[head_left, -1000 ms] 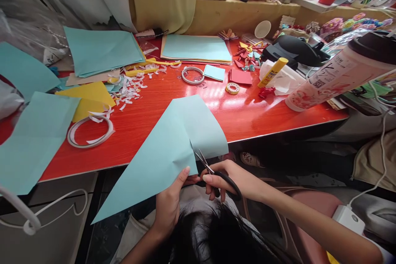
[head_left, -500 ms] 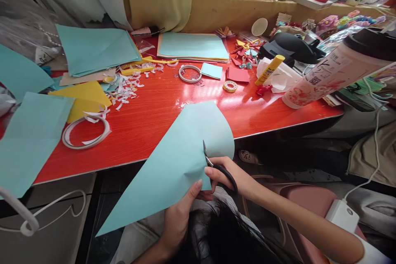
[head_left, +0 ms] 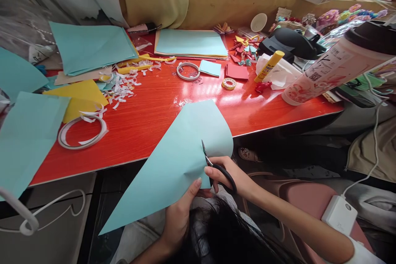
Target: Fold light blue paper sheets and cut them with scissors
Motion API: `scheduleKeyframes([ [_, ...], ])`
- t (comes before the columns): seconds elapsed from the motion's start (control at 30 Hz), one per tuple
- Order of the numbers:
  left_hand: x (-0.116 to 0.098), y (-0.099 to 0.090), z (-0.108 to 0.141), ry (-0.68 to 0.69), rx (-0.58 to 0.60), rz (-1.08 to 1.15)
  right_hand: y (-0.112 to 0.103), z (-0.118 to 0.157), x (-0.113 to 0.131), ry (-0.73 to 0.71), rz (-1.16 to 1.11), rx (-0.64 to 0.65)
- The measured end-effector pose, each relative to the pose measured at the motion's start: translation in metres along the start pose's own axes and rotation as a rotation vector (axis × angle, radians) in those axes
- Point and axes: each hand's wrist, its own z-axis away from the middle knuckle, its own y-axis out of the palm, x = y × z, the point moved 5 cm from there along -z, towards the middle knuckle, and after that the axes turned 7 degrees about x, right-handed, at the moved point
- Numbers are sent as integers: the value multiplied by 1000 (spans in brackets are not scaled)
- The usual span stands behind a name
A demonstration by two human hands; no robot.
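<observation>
A large light-blue paper sheet [head_left: 173,165] is held over the front edge of the red table, its right part curling down. My left hand [head_left: 185,204] pinches its lower edge, thumb on top and fingers underneath. Black-handled scissors [head_left: 227,178] are in my right hand [head_left: 227,171], my fingers in and around the handles. The blades lie at a cut in the sheet, one tip showing above the paper. A crease runs in the sheet just left of the blades.
On the red table [head_left: 139,119] are a tape roll [head_left: 62,136], paper scraps [head_left: 123,86], a yellow sheet [head_left: 82,97], blue sheets [head_left: 93,47], a glue stick [head_left: 269,66] and a tall cup [head_left: 328,66]. A white power bank [head_left: 340,214] rests on a pink seat [head_left: 309,202].
The view has shifted slightly, so the table items appear a little higher and further left. Both hands keep their hold on the sheet and the scissors, with hardly any movement.
</observation>
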Motion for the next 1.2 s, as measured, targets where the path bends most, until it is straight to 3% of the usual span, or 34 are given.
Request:
scheduleKeyframes([
  [0.27,1,2,-1,10,25,7,1,5,0,-14,-4,52],
  [0.97,8,-1,-3,7,3,27,14,1,-7,-92,-255,-165],
  [1.2,4,2,-1,28,32,44,18,-2,-12,-66,-330,-171],
])
